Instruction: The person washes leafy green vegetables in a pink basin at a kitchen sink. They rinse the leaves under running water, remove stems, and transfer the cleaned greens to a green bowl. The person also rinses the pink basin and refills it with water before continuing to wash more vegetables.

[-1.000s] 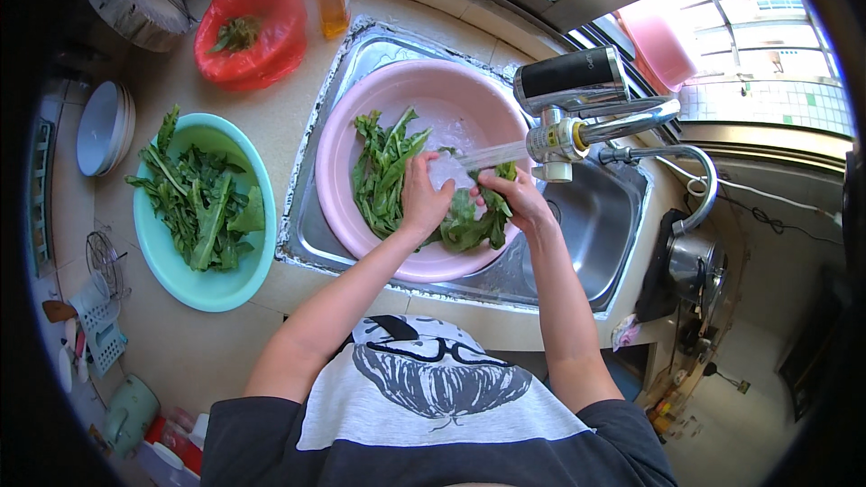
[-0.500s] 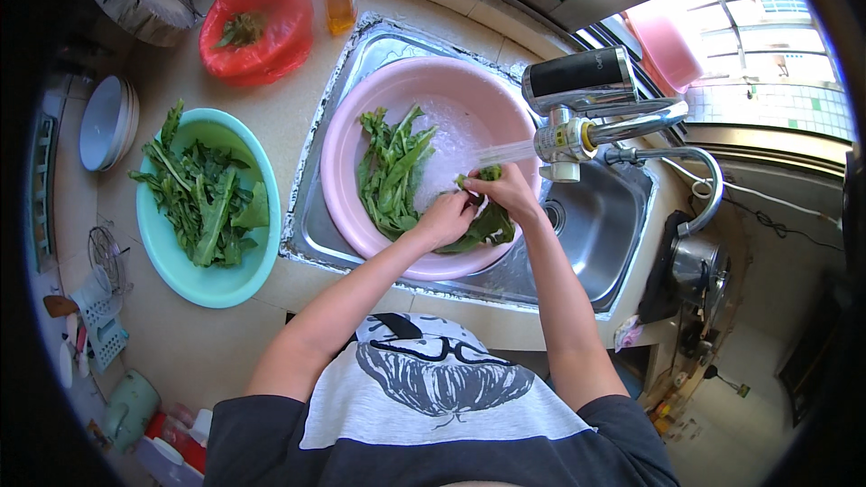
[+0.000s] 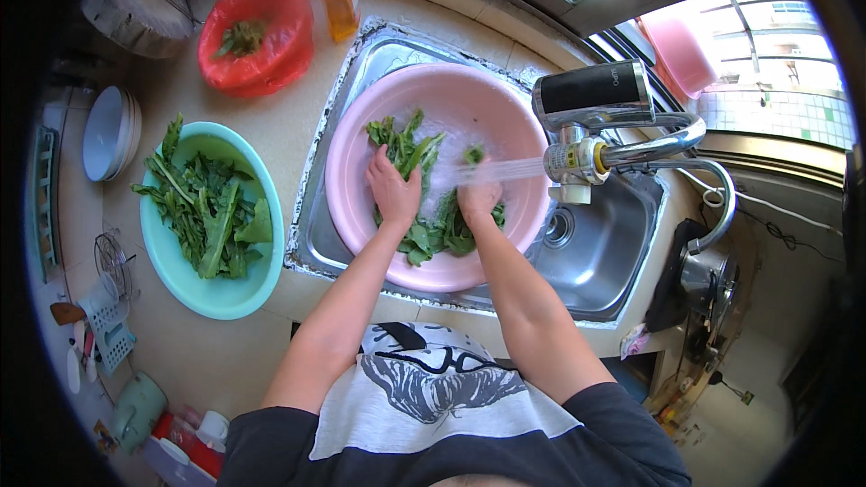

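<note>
Water runs from the tap [image 3: 577,160] into a pink basin [image 3: 338,149] standing in the steel sink. Inside the basin, my left hand [image 3: 394,188] grips a bunch of leafy greens [image 3: 424,151] on the left side, its thumb apart from the curled fingers. My right hand [image 3: 480,189] is under the stream, closed round a leafy green [image 3: 474,154] whose stem end shows above the fingers. Splashing water blurs that hand's fingertips. More wet leaves lie in the basin between and below both hands.
A mint-green basin [image 3: 153,252] of leafy greens stands on the counter at the left. Behind it are a red plastic bag [image 3: 289,59] with scraps, a bottle [image 3: 338,0] and stacked bowls [image 3: 108,133]. The bare sink bowl [image 3: 600,243] lies right of the pink basin.
My left hand has moved left and up from beside the right hand onto the greens at the left. My right hand has shifted left, into the water stream.
</note>
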`<state>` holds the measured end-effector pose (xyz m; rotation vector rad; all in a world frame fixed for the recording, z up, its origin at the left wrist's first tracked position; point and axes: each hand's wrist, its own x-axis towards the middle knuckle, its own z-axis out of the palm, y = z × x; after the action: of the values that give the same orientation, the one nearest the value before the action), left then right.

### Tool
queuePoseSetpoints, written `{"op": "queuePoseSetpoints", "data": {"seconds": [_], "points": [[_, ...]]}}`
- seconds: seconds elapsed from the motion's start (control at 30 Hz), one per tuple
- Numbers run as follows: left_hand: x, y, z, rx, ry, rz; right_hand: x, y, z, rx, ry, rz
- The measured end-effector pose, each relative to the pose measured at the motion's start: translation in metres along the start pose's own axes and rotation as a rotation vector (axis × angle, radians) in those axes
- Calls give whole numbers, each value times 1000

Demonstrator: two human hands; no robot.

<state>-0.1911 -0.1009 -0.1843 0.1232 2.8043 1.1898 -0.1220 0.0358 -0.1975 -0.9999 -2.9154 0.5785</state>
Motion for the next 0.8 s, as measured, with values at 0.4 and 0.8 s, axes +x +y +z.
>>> {"op": "queuePoseSetpoints", "data": {"seconds": [0.4,0.8], "points": [[19,-9,-5,-1226,-555,-784,22,-16,-16,1112,-440,552],[4,-6,-12,-237,-120,-485,1,-9,-1,213,142,324]]}}
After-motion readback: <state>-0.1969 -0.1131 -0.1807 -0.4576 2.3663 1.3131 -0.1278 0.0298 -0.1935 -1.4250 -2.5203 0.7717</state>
